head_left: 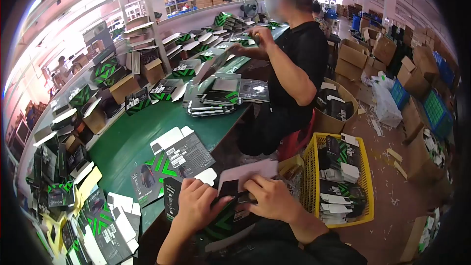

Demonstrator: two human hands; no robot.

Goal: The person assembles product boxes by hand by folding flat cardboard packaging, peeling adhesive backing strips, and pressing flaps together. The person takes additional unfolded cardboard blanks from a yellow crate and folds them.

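Low in the view, close to my body, a black printed carton (230, 218) with green stripes is held between my two hands. My left hand (196, 206) is closed on its left side, with the thumb lying along the top. On the opposite side, my right hand (272, 201) has its fingers bent over the upper edge, beside a pale flap (260, 169) that stands up. The carton's underside is hidden. Just beyond my left hand, a flat unfolded carton (189, 157) lies on the green table (120, 137), overlapping another flat carton (147, 179).
A yellow basket (370, 181) of cartons stands on the floor at my right. A co-worker in black (299, 49) sits ahead, beside a stack of flat cartons (216, 103). Piled cartons (105, 225) line the table's left side. A round cardboard bin (338, 115) stands behind the basket.
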